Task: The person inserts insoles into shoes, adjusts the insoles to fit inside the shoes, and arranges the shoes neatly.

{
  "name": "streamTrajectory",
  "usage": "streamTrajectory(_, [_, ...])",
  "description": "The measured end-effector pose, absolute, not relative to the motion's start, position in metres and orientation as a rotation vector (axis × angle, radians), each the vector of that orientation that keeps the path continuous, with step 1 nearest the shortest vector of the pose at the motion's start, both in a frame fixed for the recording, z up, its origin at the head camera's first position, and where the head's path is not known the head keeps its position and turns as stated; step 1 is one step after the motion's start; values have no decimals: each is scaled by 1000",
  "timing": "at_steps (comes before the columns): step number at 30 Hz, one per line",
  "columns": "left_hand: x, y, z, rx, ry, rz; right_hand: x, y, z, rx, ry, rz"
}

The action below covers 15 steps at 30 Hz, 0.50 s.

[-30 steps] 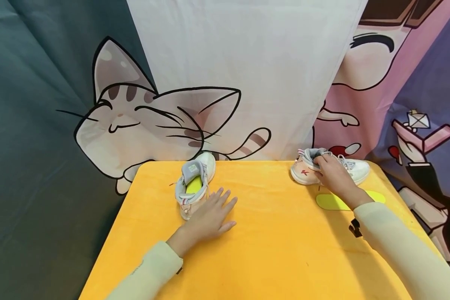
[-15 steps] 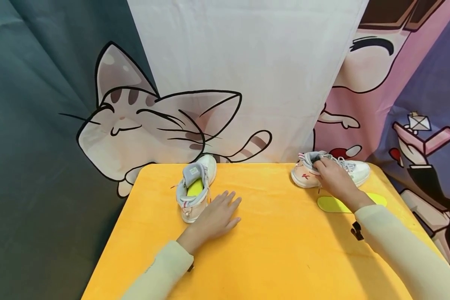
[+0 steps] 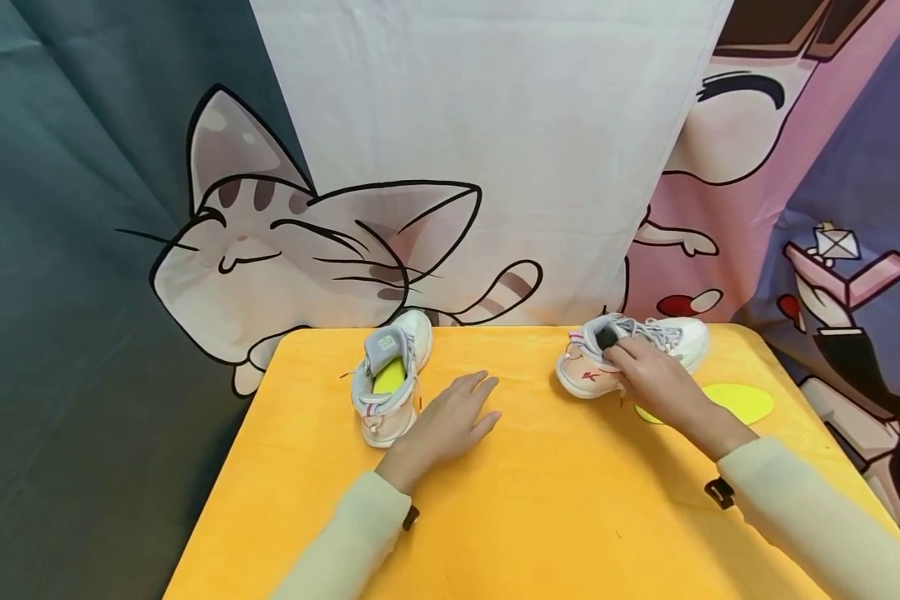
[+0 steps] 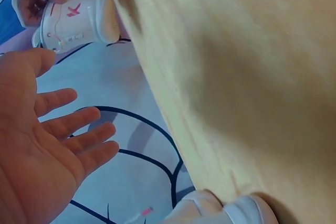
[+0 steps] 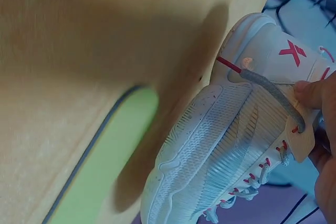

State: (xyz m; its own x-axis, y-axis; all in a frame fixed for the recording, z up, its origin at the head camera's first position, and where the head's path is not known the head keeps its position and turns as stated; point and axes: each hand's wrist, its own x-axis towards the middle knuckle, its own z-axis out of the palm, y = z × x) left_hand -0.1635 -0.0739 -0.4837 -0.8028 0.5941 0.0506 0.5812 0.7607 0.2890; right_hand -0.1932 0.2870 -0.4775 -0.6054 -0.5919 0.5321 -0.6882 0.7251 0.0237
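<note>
My right hand (image 3: 651,379) grips the near side of a white sneaker (image 3: 587,373) at its collar, thumb outside and fingers inside the opening. In the right wrist view this sneaker (image 5: 231,108) shows a red mark on its heel and grey laces, and a shadow lies on the table beside it. Below the hand lies a yellow-green insole (image 3: 738,402), partly covered by the wrist. My left hand (image 3: 450,421) is held over the table with fingers extended, holding nothing. Left of it stands a second sneaker (image 3: 390,417), with a yellow-green insole (image 3: 390,377) inside.
The yellow table (image 3: 540,500) ends at the back against a hanging cloth (image 3: 510,108) printed with a cartoon cat. The second sneaker's toe lies close to that back edge. More printed cloth (image 3: 855,350) hangs beyond the table's right side.
My right hand has moved the sneaker left and a little nearer, apparently lifting it off the table. More of the loose insole shows on its right. My left hand has shifted right.
</note>
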Motion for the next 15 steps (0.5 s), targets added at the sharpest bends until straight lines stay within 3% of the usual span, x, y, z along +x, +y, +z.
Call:
streamTrajectory(10, [-169, -58, -470, 773, 2841, 673, -167, 253, -477, 1187, -2338, 265])
streamTrajectory(15, [-168, -49, -467, 663, 2676, 1015, -153, 237, -478, 1283, -2280, 263])
